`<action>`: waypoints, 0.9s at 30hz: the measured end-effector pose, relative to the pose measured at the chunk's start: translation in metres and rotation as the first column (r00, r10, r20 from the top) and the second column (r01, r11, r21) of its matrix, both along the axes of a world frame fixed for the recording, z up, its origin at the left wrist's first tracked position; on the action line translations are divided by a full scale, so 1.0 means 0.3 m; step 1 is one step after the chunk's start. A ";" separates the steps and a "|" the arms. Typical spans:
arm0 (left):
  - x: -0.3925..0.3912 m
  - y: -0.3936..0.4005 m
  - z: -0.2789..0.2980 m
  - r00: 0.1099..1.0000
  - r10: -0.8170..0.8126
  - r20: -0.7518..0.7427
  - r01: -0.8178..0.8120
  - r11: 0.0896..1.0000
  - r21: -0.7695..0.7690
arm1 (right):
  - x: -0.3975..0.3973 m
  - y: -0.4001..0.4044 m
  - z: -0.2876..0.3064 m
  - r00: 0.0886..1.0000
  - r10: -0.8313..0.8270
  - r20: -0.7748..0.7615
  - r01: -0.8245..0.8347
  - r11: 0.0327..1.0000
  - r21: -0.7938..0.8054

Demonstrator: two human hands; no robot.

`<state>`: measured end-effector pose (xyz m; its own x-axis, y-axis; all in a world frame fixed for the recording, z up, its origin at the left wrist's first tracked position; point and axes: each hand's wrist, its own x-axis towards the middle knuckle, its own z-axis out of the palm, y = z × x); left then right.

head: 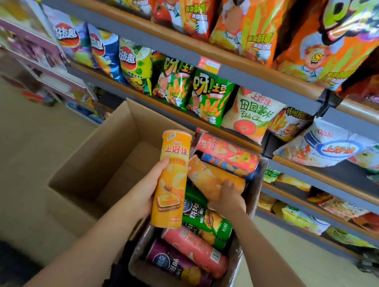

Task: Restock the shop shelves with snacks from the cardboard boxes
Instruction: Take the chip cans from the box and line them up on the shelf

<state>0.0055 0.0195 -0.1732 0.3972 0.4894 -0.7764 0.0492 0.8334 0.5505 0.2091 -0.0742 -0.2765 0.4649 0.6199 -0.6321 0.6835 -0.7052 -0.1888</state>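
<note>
My left hand [145, 191] grips a tall yellow-orange chip can [172, 179] upright above the boxes. My right hand [227, 194] reaches into the smaller cardboard box [239, 260] and closes its fingers round a second orange can [206, 176] lying on the pile. Under and around it lie several more cans: a red one [227, 152], a green one [208, 220], a pink one [196, 249] and a purple one [178, 266].
A larger open cardboard box [93, 163] stands to the left, its visible inside bare. Grey shelves [260, 80] packed with snack bags rise behind and to the right. Beige floor [20, 137] spreads to the left; more shelving stands far left.
</note>
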 end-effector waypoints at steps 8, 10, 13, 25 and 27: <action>0.021 0.040 -0.077 1.000 -0.004 -0.019 0.004 1.000 -0.009 | -0.087 -0.107 0.191 0.277 -0.394 -0.877 0.774 0.632 -0.040; 0.049 0.034 -0.087 0.999 -0.052 -0.006 0.052 0.998 -0.026 | -0.099 -0.133 0.224 0.021 -0.318 -0.948 0.832 0.531 -0.160; 0.092 0.025 -0.053 0.991 -0.129 0.029 0.130 0.991 -0.034 | -0.125 -0.142 0.273 -0.093 -0.215 -0.972 0.872 0.454 -0.184; 0.163 0.165 0.633 0.911 -0.334 0.241 0.219 0.888 0.404 | -0.075 -0.018 0.879 0.300 0.125 -0.946 0.877 0.354 0.325; 0.193 0.188 0.764 0.882 -0.348 0.317 0.167 0.861 0.480 | -0.048 0.008 1.013 0.337 0.167 -0.927 0.881 0.292 0.373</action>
